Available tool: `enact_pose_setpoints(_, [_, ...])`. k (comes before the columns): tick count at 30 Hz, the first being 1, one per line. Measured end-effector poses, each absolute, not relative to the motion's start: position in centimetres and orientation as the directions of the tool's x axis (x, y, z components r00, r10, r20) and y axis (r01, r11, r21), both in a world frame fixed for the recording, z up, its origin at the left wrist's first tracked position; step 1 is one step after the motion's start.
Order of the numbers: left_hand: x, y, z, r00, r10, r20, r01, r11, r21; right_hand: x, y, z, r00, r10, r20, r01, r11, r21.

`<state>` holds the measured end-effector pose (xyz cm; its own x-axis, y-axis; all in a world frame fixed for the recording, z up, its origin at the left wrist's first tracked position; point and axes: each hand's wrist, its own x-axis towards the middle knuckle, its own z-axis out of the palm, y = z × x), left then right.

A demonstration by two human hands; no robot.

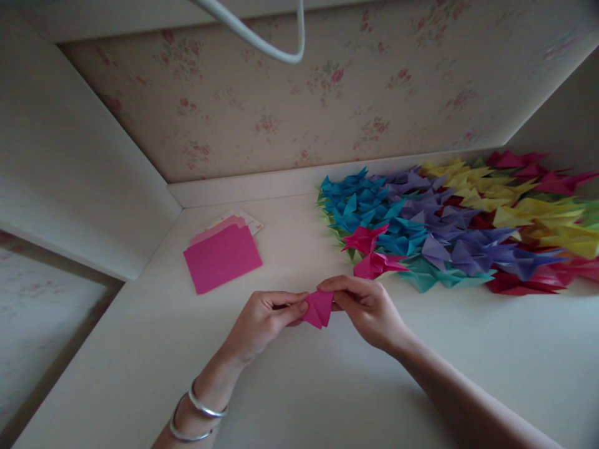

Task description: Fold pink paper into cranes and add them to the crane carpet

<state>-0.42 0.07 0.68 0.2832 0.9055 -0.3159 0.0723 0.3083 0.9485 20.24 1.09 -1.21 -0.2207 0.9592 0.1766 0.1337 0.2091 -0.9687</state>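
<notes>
A small folded piece of magenta origami paper (320, 309) is held up between my two hands, its lower tip pointing towards me. My left hand (267, 318) pinches its left edge between thumb and fingers. On the other side, my right hand (367, 308) grips the upper right edge with closed fingertips. Fingers partly hide the back of the paper. Just beyond my right hand lie two finished-looking magenta paper cranes (374, 263), at the near left edge of a large spread of cranes.
Left of my hands lies a stack of square magenta paper (223, 259), with lighter sheets under it. Rows of blue (358, 202), purple (477, 249) and yellow cranes (538, 218) fill the back right of the white table (154, 349). A white cable (262, 43) hangs above.
</notes>
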Motion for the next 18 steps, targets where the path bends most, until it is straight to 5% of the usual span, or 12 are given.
enact_pose_setpoints(11, [0.5, -0.5, 0.7, 0.206, 0.907, -0.367, -0.004, 0.376, 0.927, 20.0, 1.2, -1.8, -0.187, 0.947, 0.262, 0.067, 0.278, -0.958])
enact_pose_setpoints(18, [0.3, -0.4, 0.3, 0.177, 0.946, -0.27, 0.062, 0.263, 0.963, 20.6, 1.3, -0.5, -0.298, 0.954, -0.037, -0.07, -0.061, -0.996])
